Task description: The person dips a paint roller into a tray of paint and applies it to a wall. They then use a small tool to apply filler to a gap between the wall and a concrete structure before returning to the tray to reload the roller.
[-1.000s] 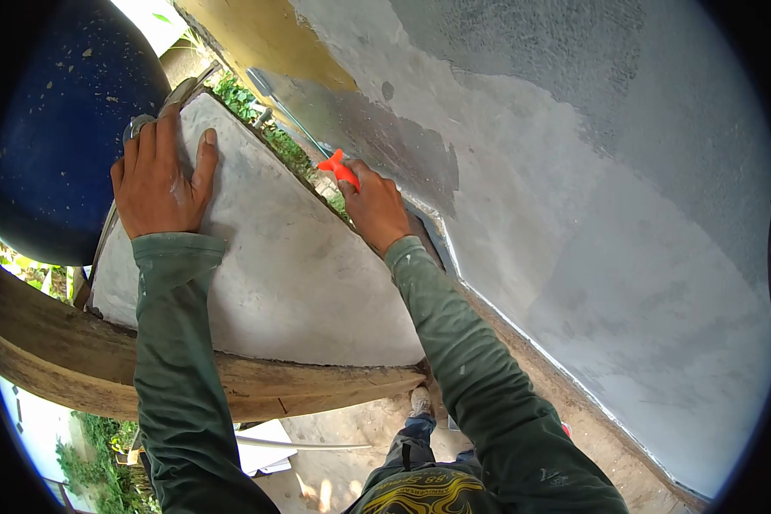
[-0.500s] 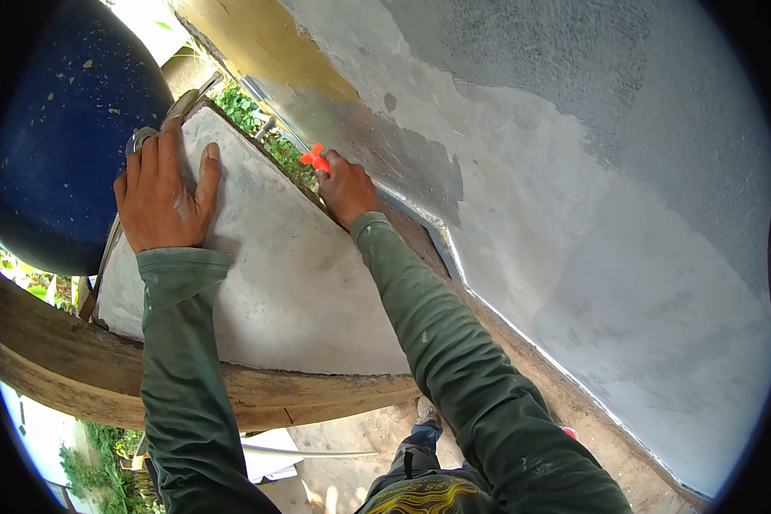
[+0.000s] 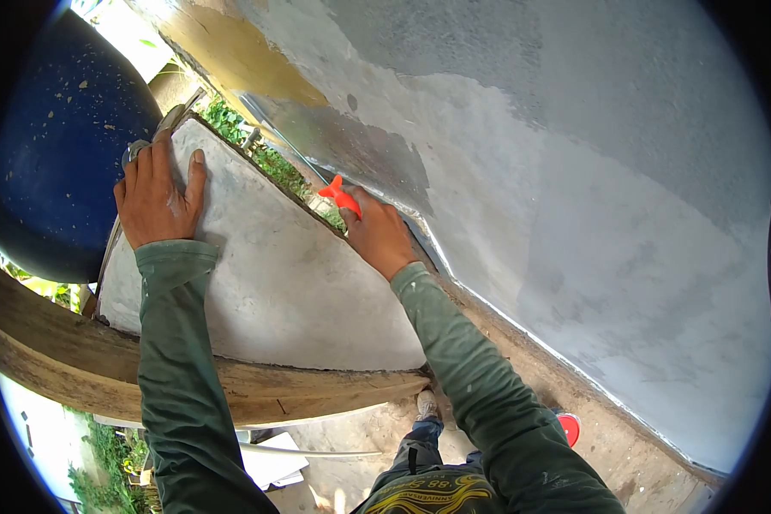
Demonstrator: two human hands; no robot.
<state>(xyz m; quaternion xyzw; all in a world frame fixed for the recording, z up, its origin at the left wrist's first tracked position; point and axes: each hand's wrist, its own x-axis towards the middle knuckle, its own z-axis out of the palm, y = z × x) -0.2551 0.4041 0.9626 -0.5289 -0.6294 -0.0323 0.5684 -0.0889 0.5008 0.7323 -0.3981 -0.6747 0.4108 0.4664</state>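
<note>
My left hand (image 3: 158,190) lies open on the upper left corner of a grey plastered slab (image 3: 291,283), thumb apart, fingertips near its far edge beside a dull metal piece (image 3: 171,122). My right hand (image 3: 381,231) is closed round a tool with a bright orange handle (image 3: 340,195). From the handle a long thin metal edge (image 3: 291,147) runs up and left beside the wall. Seen nearly edge-on, its full shape cannot be made out. This tool is over the gap between the slab and the patchy grey wall (image 3: 505,214), close to the wall's lower edge.
A dark blue rounded container (image 3: 68,146) stands left of the slab. A curved wooden beam (image 3: 257,398) runs along the slab's near side. Green plants (image 3: 278,171) show through the gap. On the ground at lower right is a red round object (image 3: 569,428).
My right hand and the orange-handled tool have moved down and right along the wall, towards me. My left hand stays on the slab. The view has shifted slightly, and more of the red object shows.
</note>
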